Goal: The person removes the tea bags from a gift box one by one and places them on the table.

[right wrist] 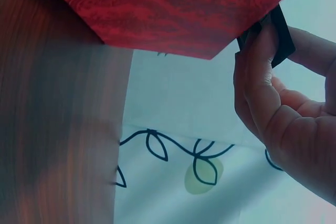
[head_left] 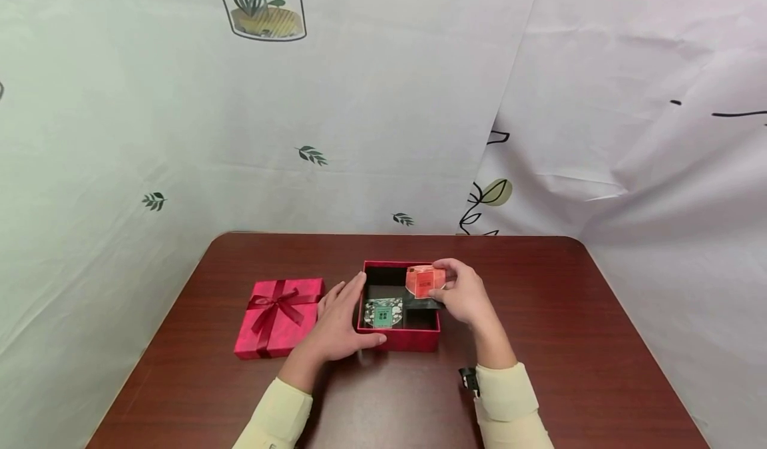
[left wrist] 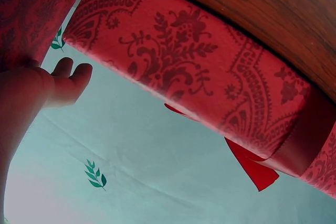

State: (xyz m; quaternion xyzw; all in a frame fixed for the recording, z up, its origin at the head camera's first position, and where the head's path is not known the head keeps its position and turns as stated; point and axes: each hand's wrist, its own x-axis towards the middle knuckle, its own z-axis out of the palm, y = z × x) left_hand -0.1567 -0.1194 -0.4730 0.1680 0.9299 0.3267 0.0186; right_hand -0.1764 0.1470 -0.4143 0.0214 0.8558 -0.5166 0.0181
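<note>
Orange-red packet (head_left: 423, 279) held over the rear right part of the lidless red box (head_left: 398, 340), near its right wall. The dark piece (head_left: 422, 301) just below it shows edge-on; whether the two are joined cannot be told. The packet appears light, with the flat faces and crisp edges of stiff card; it probably keeps its shape under a gentle pinch but may crease at the corners if squeezed, and its printed face may be slightly slippery. Opposite edges seem the best hold, as the right hand (head_left: 464, 297) shows: thumb at the near edge, fingers at the far side, pinching it. A green-labelled packet (head_left: 383, 312) lies inside the box at the near left. The left hand (head_left: 341, 326) lies against the box's left side, fingers extended, thumb by the front wall, gripping nothing. Farther left, the red lid (head_left: 292, 333), with its ribbon bow (head_left: 279, 304), rests on the brown table (head_left: 587, 342).
</note>
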